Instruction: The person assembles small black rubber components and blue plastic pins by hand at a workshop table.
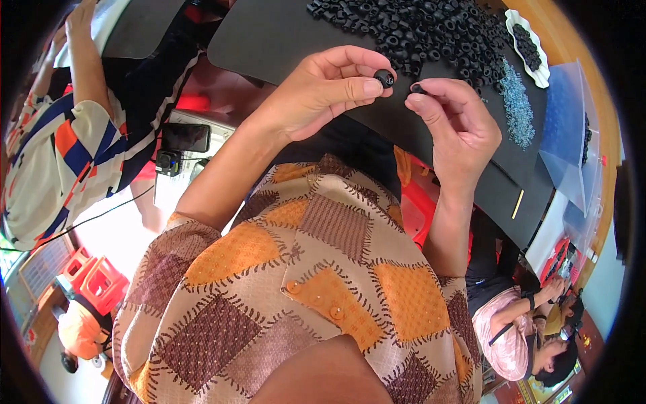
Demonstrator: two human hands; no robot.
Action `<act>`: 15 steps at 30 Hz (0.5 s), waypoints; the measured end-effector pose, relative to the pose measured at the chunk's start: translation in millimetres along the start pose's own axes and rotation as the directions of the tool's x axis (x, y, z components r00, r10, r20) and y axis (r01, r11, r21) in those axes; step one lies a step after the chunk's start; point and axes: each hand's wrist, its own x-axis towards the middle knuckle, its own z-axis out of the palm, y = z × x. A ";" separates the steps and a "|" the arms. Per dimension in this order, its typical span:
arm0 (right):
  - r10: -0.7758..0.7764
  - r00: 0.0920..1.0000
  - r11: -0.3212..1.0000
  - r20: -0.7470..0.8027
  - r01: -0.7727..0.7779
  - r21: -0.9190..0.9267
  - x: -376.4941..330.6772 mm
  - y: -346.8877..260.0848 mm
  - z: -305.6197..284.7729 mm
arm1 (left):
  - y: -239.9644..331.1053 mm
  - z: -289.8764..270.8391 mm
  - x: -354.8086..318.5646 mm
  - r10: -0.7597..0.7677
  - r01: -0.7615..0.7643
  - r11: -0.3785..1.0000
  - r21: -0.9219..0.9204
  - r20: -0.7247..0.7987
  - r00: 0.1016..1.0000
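Between the thumb and fingers of my left hand (330,91) is a small round black plastic part (384,79) with pale markings on its face. My right hand (461,124), a little apart to the right, pinches a smaller black piece (418,89) at its fingertips. Both hands are raised over the near edge of a dark table (269,47). Beyond them spreads a large heap of black plastic parts (431,34), hollow and ring-like. To the right of the heap lies a pile of small clear light-blue pieces (518,111).
A white scalloped dish (542,76) of black parts and a clear bluish plastic bin (565,135) stand at the right. A thin stick (517,204) lies near the table edge. At left are a phone (186,137), a co-worker (67,155) and red stools (101,283). More people (511,330) sit lower right.
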 end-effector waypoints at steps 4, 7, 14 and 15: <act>-0.124 0.991 0.979 0.048 0.130 -0.160 1.6 -3.2 1.3 | 0.3 2.4 -1.9 0.031 -0.030 0.998 0.051 -0.017 0.999; -0.088 0.996 0.990 0.032 0.091 -0.107 1.2 -4.5 3.3 | 0.7 6.4 -2.1 0.037 -0.032 0.994 0.107 -0.042 0.998; -0.059 0.997 0.998 0.045 0.060 -0.018 0.3 -1.2 8.1 | -2.8 4.0 -1.7 0.084 -0.078 0.984 0.163 -0.033 0.996; -0.057 0.997 0.998 0.045 0.058 -0.018 0.3 -0.1 7.8 | -2.8 4.2 -1.8 0.090 -0.081 0.977 0.196 -0.038 0.995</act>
